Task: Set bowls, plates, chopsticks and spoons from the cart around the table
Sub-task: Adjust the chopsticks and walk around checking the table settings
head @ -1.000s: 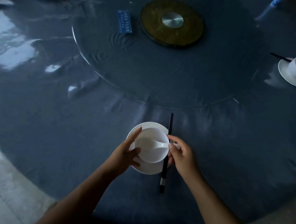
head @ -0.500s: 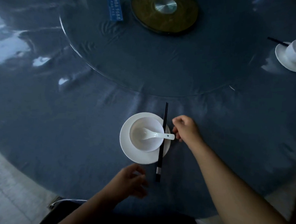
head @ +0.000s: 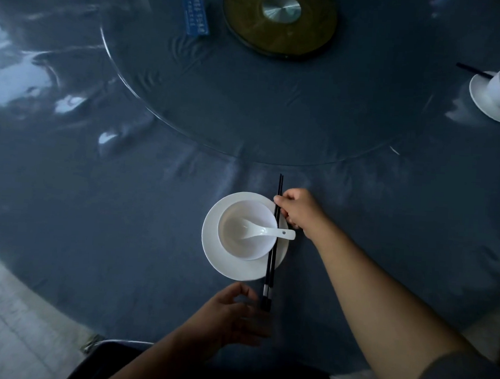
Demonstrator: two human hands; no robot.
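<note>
A white plate [head: 226, 265] lies on the dark blue tablecloth near the table's front edge. On it stands a white bowl [head: 246, 249] with a white spoon [head: 265, 232] inside, handle pointing right over the rim. A pair of black chopsticks [head: 270, 266] lies across the plate's right side, pointing away from me. My right hand [head: 298, 211] pinches the chopsticks near their far part. My left hand [head: 235, 314] hovers with loosely curled fingers at the chopsticks' near ends; whether it touches them I cannot tell.
A glass turntable [head: 188, 121] covers the table's middle, with a round brown hub [head: 279, 24] and a blue card [head: 195, 14] on it. Another set place, plate [head: 495, 112], bowl, spoon and chopsticks, sits at the right edge. A dark chair [head: 144, 364] stands below me.
My left hand let go of the plate and drew back to the chopsticks' near ends. My right hand left the spoon handle and moved up onto the chopsticks.
</note>
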